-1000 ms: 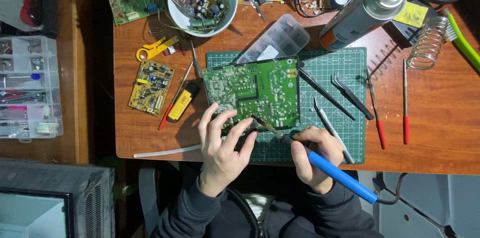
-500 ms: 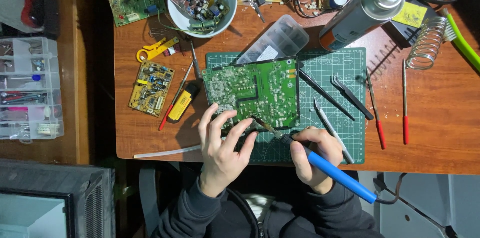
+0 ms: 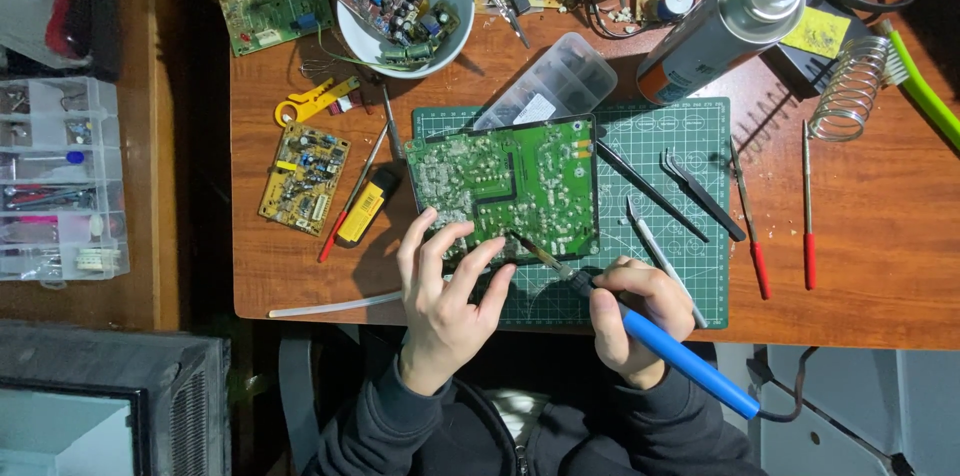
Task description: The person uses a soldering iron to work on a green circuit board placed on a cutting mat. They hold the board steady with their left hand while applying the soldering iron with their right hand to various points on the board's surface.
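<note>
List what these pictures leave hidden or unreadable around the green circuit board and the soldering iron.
Head view only:
- Solder joint under the soldering iron tip: too small to tell whether it touches the green circuit board.
- Board's near left corner: covered by the left hand.
- Iron's grip: wrapped by the right hand.
- Iron's cable: runs below the table edge.
- Spray can base: behind the plastic case.

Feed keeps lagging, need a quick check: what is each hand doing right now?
Left hand: open, fingers spread and pressing on the near edge of the green circuit board.
Right hand: closed around the blue-handled soldering iron, its tip at the board.
</note>
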